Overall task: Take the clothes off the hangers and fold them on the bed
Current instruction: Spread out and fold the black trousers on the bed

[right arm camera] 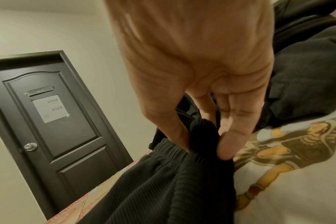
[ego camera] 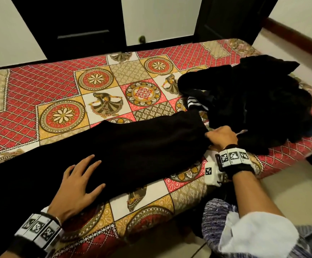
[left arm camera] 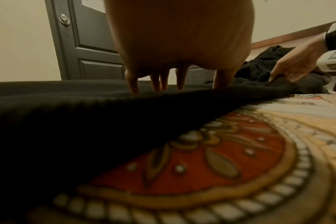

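Observation:
A black ribbed garment (ego camera: 132, 146) with an elastic waistband (right arm camera: 169, 151) lies stretched along the near side of the bed (ego camera: 62, 86). My left hand (ego camera: 80, 179) lies flat on its middle, fingers spread and straight (left arm camera: 157, 84). My right hand (ego camera: 220, 135) pinches the waistband's right end between thumb and fingers (right arm camera: 226, 145). The same right hand (left arm camera: 290, 71) shows at the far right of the left wrist view, gripping the cloth. A heap of black clothes (ego camera: 254, 101) lies beyond my right hand; no hanger is visible.
The bed's patterned red and yellow cover (ego camera: 142, 94) is bare behind the garment. A white-striped dark item (ego camera: 196, 103) pokes out of the heap. A dark door (right arm camera: 54, 124) and pale walls stand beyond the bed. Pale floor (ego camera: 291, 192) lies at the right.

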Motion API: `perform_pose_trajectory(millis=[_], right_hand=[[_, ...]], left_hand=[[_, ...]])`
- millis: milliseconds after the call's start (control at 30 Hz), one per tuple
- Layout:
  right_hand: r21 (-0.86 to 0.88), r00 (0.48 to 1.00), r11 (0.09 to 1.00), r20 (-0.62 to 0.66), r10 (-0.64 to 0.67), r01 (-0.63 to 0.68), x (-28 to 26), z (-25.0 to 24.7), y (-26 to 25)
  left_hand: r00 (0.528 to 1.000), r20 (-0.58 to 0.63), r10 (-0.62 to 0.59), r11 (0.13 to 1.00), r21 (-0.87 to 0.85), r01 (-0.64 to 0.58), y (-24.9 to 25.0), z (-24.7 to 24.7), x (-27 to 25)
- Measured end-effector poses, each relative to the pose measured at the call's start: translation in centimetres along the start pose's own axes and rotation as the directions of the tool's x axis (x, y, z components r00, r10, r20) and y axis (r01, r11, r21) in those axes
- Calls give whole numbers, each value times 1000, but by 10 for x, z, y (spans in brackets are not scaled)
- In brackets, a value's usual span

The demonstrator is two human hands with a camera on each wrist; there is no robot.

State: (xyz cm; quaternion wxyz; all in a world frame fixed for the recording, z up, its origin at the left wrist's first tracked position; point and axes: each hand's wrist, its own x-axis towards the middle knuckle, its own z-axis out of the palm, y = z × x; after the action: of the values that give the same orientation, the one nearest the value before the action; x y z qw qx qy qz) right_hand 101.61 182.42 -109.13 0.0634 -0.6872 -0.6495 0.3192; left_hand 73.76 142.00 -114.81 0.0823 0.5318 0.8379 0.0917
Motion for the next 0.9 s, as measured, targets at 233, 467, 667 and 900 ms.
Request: perform_pose_trajectory(millis=[233, 467, 667, 900], right_hand=[[-30, 994, 994, 28, -104, 105, 9, 9, -20], [25, 984, 990, 104, -143, 141, 24, 33, -65], [186, 964, 946, -76, -256, 266, 43, 30, -94], [-109, 971, 967, -32, -236, 231, 60, 54, -71]], left_hand=[[999, 28, 33, 999, 3, -33, 12, 12, 1], [999, 29, 31, 1000, -5, -30, 13, 11, 1], [999, 16, 42, 999, -19, -42, 8, 9, 4], [999, -5, -38, 999, 5, 38, -6, 12, 0]])
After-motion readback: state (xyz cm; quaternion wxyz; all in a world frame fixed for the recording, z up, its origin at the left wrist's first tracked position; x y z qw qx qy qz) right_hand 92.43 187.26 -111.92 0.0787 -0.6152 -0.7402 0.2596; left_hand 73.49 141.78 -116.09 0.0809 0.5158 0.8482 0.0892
